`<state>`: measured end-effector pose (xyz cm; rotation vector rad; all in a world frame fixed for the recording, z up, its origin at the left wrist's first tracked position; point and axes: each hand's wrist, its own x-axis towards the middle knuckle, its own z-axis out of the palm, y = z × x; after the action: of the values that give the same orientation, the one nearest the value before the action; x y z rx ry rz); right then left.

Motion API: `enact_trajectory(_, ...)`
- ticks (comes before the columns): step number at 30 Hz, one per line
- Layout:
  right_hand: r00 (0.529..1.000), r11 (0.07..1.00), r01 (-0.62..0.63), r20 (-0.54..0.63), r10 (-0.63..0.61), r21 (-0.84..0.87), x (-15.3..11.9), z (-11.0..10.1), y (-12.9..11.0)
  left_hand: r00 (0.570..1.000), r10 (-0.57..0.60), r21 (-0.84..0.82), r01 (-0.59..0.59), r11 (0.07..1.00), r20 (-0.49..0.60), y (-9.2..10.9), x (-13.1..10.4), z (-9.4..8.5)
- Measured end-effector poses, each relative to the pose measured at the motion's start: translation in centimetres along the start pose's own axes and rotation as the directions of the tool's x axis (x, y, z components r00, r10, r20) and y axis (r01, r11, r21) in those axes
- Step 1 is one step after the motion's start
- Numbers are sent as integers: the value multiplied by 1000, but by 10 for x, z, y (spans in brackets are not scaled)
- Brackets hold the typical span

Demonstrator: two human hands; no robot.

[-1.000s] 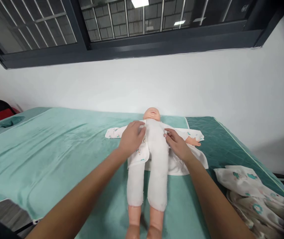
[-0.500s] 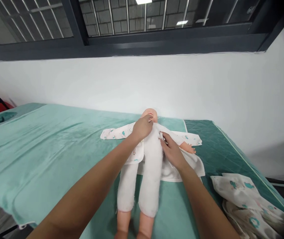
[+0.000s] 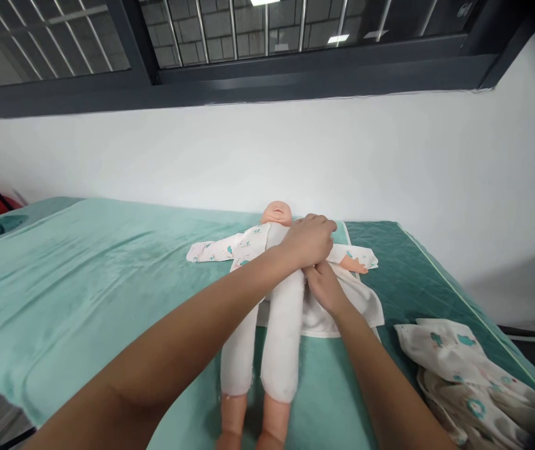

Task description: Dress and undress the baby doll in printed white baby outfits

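Observation:
A baby doll (image 3: pixel 277 212) lies on its back, head toward the wall, with white cloth body and legs. Its printed white baby shirt (image 3: pixel 211 250) is spread open, one sleeve out to each side. At the right sleeve the doll's bare hand (image 3: pixel 354 265) shows. My left hand (image 3: pixel 312 240) is closed over the shirt at the doll's right-side shoulder, knuckles up. Just below it, touching, my right hand (image 3: pixel 324 284) is closed on the shirt by the doll's side. Its fingertips are hidden under the left hand, as is the doll's upper arm.
A light green sheet (image 3: pixel 84 281) covers the bed, with a darker green quilted cover (image 3: pixel 417 281) to the right. Folded printed baby clothes (image 3: pixel 474 381) lie at the lower right. Behind stands a white wall (image 3: pixel 202 156) below a barred window (image 3: pixel 249 37).
My left hand has moved right, from the doll's neck to the shoulder above my right hand, uncovering the chin and the left shirt front. My right hand has stayed nearly in place, its fingers now closed.

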<state>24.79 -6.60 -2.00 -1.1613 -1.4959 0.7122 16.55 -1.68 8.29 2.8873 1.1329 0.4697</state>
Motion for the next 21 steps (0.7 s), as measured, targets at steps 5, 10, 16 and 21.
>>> enact_trajectory(5,1000,1000,11,29,-11,7,-2,2,-5,890,54,68,-95,993,452,20,40,17)
enact_trajectory(10,997,1000,26,74,-25,-15,-4,-1,-5,827,-25,130,-59,990,562,18,58,22)
enact_trajectory(16,974,997,71,218,-68,-8,-3,-25,-15,887,-12,60,-18,998,461,-10,63,18)
enact_trajectory(21,973,994,-90,207,101,-59,3,-57,4,927,-27,47,10,999,374,-22,59,19)
